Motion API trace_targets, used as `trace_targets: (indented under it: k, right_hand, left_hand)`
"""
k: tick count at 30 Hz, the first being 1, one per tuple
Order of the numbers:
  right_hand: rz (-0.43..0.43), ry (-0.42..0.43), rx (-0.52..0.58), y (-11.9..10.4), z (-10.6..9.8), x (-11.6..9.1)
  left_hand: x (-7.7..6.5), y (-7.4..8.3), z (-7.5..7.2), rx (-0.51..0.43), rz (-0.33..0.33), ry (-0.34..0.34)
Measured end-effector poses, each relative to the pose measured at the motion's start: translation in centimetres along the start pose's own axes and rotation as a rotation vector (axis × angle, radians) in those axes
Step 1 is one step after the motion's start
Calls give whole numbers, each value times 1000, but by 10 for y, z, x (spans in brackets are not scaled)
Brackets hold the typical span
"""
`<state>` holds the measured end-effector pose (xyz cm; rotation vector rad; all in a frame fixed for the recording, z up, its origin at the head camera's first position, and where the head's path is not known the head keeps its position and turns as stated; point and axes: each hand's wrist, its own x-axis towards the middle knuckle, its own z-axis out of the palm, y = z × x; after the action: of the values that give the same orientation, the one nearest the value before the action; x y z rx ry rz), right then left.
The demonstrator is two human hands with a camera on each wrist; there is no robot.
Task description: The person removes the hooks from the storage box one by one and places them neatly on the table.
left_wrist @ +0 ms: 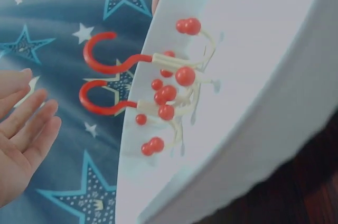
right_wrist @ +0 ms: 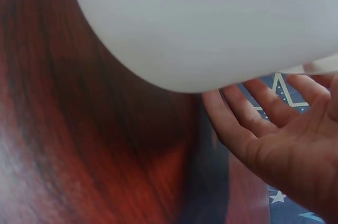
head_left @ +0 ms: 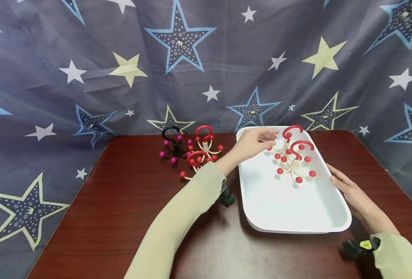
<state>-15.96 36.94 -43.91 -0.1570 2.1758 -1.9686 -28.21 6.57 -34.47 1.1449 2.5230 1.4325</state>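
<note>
Two hook-topped hangers (head_left: 291, 170) (left_wrist: 179, 76), with red hooks and cream arms tipped in red balls, stand upright in the white tray (head_left: 296, 213) at the right. My left hand (head_left: 252, 142) is over the tray's far left part, fingers extended and holding nothing. In the left wrist view, that hand (left_wrist: 24, 139) is apart from the red hooks. At the tray's right side, my right hand (head_left: 350, 193) rests against the rim. The right wrist view shows the fingers (right_wrist: 232, 118) of that hand loosely extended along the tray's outer wall.
Left of the tray, two more red-and-cream hangers (head_left: 206, 145) and a black one (head_left: 176, 149) with magenta balls stand close together on the brown table (head_left: 122, 217). My left forearm crosses in front of one red-and-cream hanger. A star-patterned cloth (head_left: 104, 89) hangs behind the table.
</note>
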Motion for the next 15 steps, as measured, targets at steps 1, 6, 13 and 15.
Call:
trace_targets:
  k: [1,6,13,15]
  right_hand:
    - [-1,1,-8,0,0,0]
    - [6,10,-47,-1,0,-1]
    - [11,3,3,0,-1,0]
    - [14,1,22,0,-1,0]
  left_hand:
    - [3,1,4,-5,-10,-3]
    - [15,4,25,-29,-58,-12]
    - [30,0,44,-7,-84,2]
    - [34,-3,48,-3,-107,10]
